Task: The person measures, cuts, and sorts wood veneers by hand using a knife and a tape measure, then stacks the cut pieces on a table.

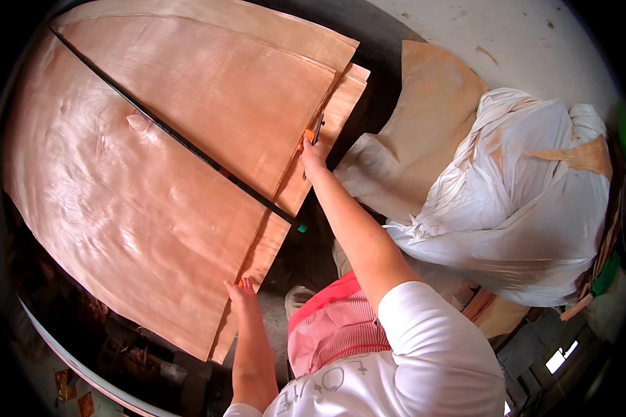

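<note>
Left fingers (233, 287) seemingly touch pinkish-tan sheet (167, 208): thin, glossy, rippled.

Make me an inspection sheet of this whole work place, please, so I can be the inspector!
Surface: pile of big, thin, brownish sheets; what holds it up is hidden.
Things in use: long dark strip slanting across the sheets, its green tip past their edge; small dark tool, kind unclear.
Clutter: white plastic bundle on the right, beside a loose brown sheet.
Hands: right hand holds the tool near the sheets' edge; left hand is at that edge, nearer the body.
Cables: nothing seen.
Surroundings: pale surface at top right; lower left too dark to tell.
</note>
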Motion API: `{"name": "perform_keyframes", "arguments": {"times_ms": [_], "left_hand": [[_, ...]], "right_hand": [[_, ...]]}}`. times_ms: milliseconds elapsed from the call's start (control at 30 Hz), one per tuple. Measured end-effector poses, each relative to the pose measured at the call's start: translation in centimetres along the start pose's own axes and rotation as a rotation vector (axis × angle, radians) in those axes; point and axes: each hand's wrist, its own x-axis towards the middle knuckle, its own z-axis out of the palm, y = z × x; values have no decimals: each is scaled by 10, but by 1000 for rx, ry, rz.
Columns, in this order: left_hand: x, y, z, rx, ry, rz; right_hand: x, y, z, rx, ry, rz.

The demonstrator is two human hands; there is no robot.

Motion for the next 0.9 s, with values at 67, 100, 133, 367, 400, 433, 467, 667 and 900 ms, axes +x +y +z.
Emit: {"name": "perform_keyframes", "arguments": {"times_ms": [67,100,133,367,400,433,467,667,900], "left_hand": [[9,12,-2,-110,-13,-60],[13,17,-2,-139,-6,-91],[16,22,-1,-170,2,-124],[14,29,15,-191,-44,-163],[15,29,17,-182,-31,-169],[21,30,12,-210,-36,-195],[27,31,6,-235,-42,-222],[32,31,0,-195,-99,-193],[21,33,5,-161,-20,-213]], "right_hand": [[-3,2,5,63,16,-6],[-5,2,6,7,4,-60],[-8,2,6,-51,-9,-114],[1,4,4,-428,211,-413],[10,10,1,-434,310,-459],[8,9,7,-348,261,-409],[3,3,11,-264,215,-356],[22,4,5,-425,64,-190],[30,18,0,-398,24,-238]]}}
